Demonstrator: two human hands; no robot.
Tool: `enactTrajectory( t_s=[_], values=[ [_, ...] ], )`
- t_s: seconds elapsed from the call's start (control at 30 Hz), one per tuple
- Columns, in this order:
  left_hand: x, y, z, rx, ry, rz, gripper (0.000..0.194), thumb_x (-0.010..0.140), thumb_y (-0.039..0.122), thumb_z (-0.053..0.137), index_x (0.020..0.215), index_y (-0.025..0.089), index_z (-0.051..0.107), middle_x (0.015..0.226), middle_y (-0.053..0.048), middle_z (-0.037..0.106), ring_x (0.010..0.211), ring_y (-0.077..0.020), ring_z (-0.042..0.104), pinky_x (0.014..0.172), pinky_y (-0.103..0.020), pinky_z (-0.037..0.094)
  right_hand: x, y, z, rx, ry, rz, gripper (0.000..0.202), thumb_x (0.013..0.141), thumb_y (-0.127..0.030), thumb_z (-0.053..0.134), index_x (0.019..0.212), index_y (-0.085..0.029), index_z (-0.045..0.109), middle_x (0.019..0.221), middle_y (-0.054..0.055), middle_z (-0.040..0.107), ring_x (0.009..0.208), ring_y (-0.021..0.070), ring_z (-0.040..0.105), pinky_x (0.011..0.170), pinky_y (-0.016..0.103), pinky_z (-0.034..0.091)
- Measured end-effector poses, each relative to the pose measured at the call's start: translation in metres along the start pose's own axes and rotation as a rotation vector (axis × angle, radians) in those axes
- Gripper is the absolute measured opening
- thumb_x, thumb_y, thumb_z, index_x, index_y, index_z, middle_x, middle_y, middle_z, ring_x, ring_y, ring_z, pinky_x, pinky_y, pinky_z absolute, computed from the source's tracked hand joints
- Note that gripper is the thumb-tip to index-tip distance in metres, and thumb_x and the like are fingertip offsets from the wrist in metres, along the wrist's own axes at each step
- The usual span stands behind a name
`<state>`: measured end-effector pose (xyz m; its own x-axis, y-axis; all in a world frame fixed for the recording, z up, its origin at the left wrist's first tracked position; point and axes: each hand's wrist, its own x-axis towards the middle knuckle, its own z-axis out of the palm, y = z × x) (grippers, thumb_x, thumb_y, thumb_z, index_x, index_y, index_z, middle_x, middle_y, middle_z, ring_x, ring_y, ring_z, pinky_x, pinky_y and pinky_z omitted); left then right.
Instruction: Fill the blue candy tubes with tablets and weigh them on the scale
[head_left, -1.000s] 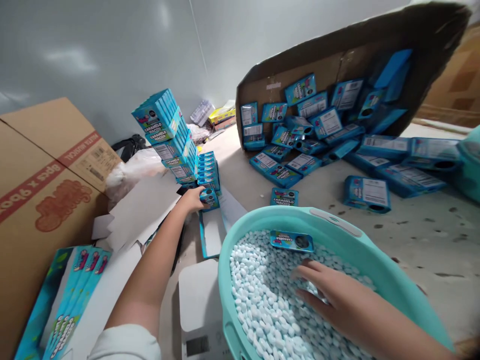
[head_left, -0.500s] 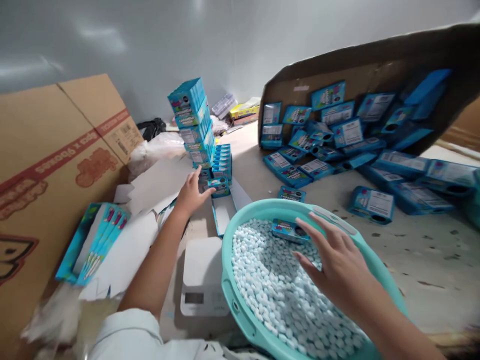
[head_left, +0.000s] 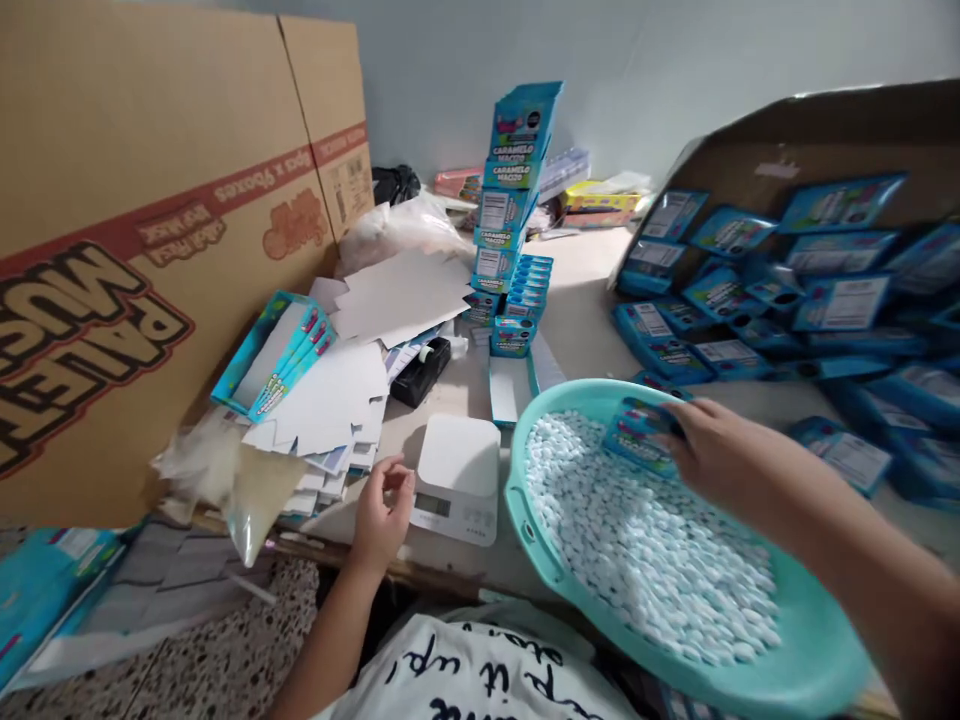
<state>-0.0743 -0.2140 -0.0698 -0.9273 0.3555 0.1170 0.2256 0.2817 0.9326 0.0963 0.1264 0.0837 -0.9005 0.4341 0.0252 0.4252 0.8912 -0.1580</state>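
My right hand (head_left: 705, 440) grips a small blue candy box (head_left: 641, 437) by its end, over the far side of a turquoise tub (head_left: 817, 640). White candies (head_left: 637, 545) fill the tub's bottom. My left hand (head_left: 384, 510) is beside a white kitchen scale (head_left: 459, 470), its fingers curled in loosely and nothing seen in them. Behind the scale lies an open display carton (head_left: 513, 388), with a blue candy box (head_left: 513, 336) standing at its far end. Tall stacked blue display boxes (head_left: 504, 210) rise behind that.
On the right, a tipped cardboard box (head_left: 757, 150) spills many blue candy boxes (head_left: 840, 300) onto the table. At left stand a large brown carton (head_left: 172, 130), flat white card sheets (head_left: 405, 295), a black tape dispenser (head_left: 421, 372) and a plastic bag (head_left: 259, 490).
My left hand has drawn back from the stacked boxes to beside the scale, its fingers curling in. My right hand has taken hold of the candy box in the tub. The view has turned left.
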Motion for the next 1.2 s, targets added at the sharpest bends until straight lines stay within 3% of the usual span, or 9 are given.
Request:
enactTrajectory(
  t_s=[0.2,0.37,0.53,0.67,0.8,0.93,1.03,1.13,1.2],
  values=[
    [0.015,-0.007,0.005,-0.076,-0.079,-0.033,0.038,0.094,0.049,0.056,0.119,0.021,0.06,0.099,-0.008,0.07,0.091,-0.0223,0.07,0.086,-0.036,0.059,0.025,-0.083,-0.046,-0.138,0.155,-0.227,0.052,0.103,-0.039,0.029,0.135,-0.01,0.057,0.127,0.021,0.063,0.109,0.0357,0.066,0.093,0.047,0.053],
    [0.013,-0.01,0.009,-0.12,-0.126,-0.007,0.036,0.095,0.051,0.055,0.114,0.022,0.062,0.109,-0.011,0.069,0.1,-0.0247,0.069,0.091,-0.039,0.058,0.056,-0.165,-0.018,-0.129,-0.15,-0.382,0.036,0.105,-0.026,0.038,0.127,-0.009,0.061,0.124,0.02,0.066,0.108,0.0303,0.068,0.092,0.04,0.054],
    [0.011,-0.009,0.011,-0.125,-0.153,0.043,0.028,0.096,0.042,0.057,0.117,0.024,0.063,0.115,-0.012,0.068,0.108,-0.0258,0.067,0.097,-0.041,0.056,0.073,-0.184,0.012,-0.216,-0.353,-0.373,0.03,0.1,-0.016,0.048,0.121,-0.003,0.064,0.116,0.022,0.069,0.094,0.0315,0.072,0.079,0.039,0.056],
    [0.013,-0.009,0.011,-0.109,-0.159,0.077,0.028,0.097,0.038,0.054,0.118,0.021,0.063,0.113,-0.012,0.067,0.106,-0.0259,0.067,0.094,-0.041,0.057,0.075,-0.183,0.013,-0.212,-0.381,-0.34,0.031,0.095,-0.019,0.057,0.122,-0.008,0.066,0.114,0.019,0.072,0.098,0.0332,0.073,0.08,0.039,0.058],
    [0.015,-0.009,0.01,-0.074,-0.143,0.111,0.028,0.098,0.035,0.052,0.117,0.018,0.063,0.111,-0.012,0.067,0.103,-0.0249,0.068,0.092,-0.04,0.057,0.067,-0.162,0.004,-0.115,-0.326,-0.262,0.056,0.097,-0.038,0.056,0.145,-0.01,0.052,0.147,0.023,0.057,0.126,0.0379,0.064,0.1,0.046,0.056],
    [0.014,-0.007,0.011,0.001,-0.081,0.175,0.022,0.097,0.031,0.056,0.113,0.019,0.065,0.109,-0.01,0.07,0.102,-0.0234,0.07,0.091,-0.038,0.058,0.043,-0.084,-0.005,0.038,-0.082,-0.003,0.07,0.099,-0.054,0.032,0.148,-0.007,0.05,0.149,0.023,0.055,0.136,0.0399,0.055,0.116,0.056,0.044],
    [0.008,-0.002,0.011,0.065,0.002,0.268,0.021,0.099,0.028,0.053,0.112,0.019,0.065,0.106,-0.01,0.072,0.097,-0.0205,0.072,0.085,-0.033,0.06,0.016,-0.023,0.007,0.113,-0.032,0.095,0.077,0.087,-0.068,0.043,0.138,-0.014,0.062,0.145,0.022,0.059,0.131,0.0453,0.058,0.117,0.062,0.042],
    [0.007,0.008,-0.003,0.137,0.11,0.396,0.021,0.099,0.03,0.052,0.106,0.019,0.068,0.101,-0.009,0.073,0.095,-0.0199,0.072,0.085,-0.032,0.059,-0.012,0.003,0.037,0.252,-0.222,-0.06,0.081,0.082,-0.073,0.055,0.146,-0.024,0.058,0.158,0.014,0.048,0.144,0.0426,0.046,0.119,0.06,0.04],
    [0.017,0.019,-0.028,0.192,0.21,0.47,0.019,0.096,0.033,0.056,0.096,0.02,0.07,0.094,-0.008,0.073,0.093,-0.0208,0.071,0.089,-0.034,0.058,-0.028,0.001,0.058,0.293,-0.357,-0.117,0.084,0.08,-0.075,0.06,0.15,-0.027,0.056,0.165,0.011,0.037,0.148,0.0429,0.039,0.118,0.061,0.041]
  ],
)
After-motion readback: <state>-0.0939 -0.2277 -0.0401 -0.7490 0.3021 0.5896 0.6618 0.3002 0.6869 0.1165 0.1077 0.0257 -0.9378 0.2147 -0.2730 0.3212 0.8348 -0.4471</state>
